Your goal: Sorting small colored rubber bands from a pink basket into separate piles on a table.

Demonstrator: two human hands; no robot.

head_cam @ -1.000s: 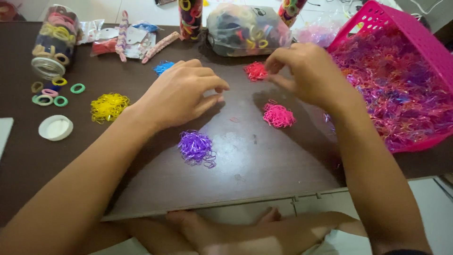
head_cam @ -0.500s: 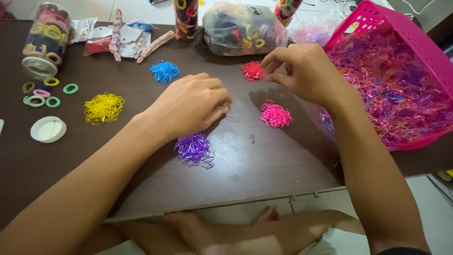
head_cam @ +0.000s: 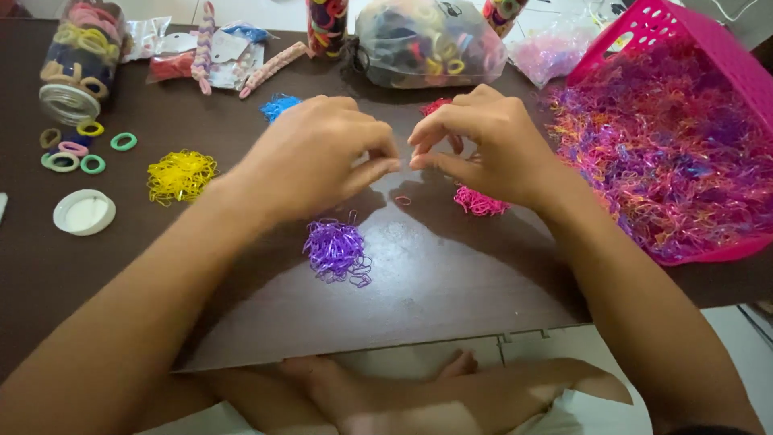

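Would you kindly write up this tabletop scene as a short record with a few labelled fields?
Surface: dark brown table
Left hand: fingers pinched, tips meeting the right hand's above the table
Right hand: fingers pinched; whether either hand holds a band cannot be told
Sorted piles: purple bands, yellow bands, pink bands, blue bands and red bands partly hidden by the hands
Basket: pink basket, tilted, filled with mixed bands
Left side: tipped clear jar, white lid, loose hair rings

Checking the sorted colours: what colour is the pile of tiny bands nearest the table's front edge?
Purple; the pile of tiny bands shows best in the head view, just below both hands.
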